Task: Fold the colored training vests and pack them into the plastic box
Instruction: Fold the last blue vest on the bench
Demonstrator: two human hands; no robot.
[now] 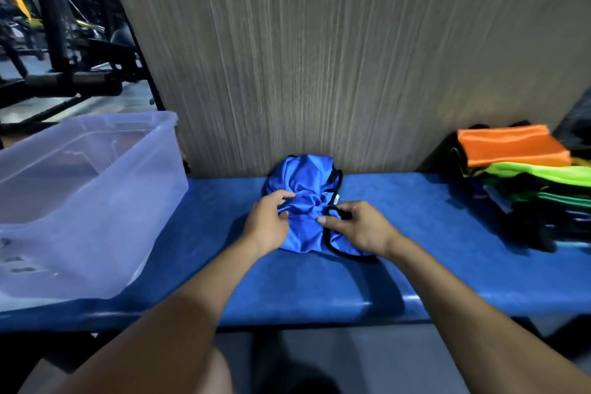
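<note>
Both hands bunching a blue vest on the bench, box not yet filled.

The left hand (pixel 267 224) and right hand (pixel 361 229) each pinch the crumpled blue vest (pixel 302 201), which lies on the blue bench (pixel 431 265) against the wall panel, its black trim looping by the right fingers. It is not flat or squared up (more a heap than a fold), so I judge this vest's folding barely begun. The clear plastic box (pixel 96 185) at the left appears to hold no vests. A stack of orange, green and dark vests (pixel 524 176) waits at the right, so most of the work seems left.
</note>
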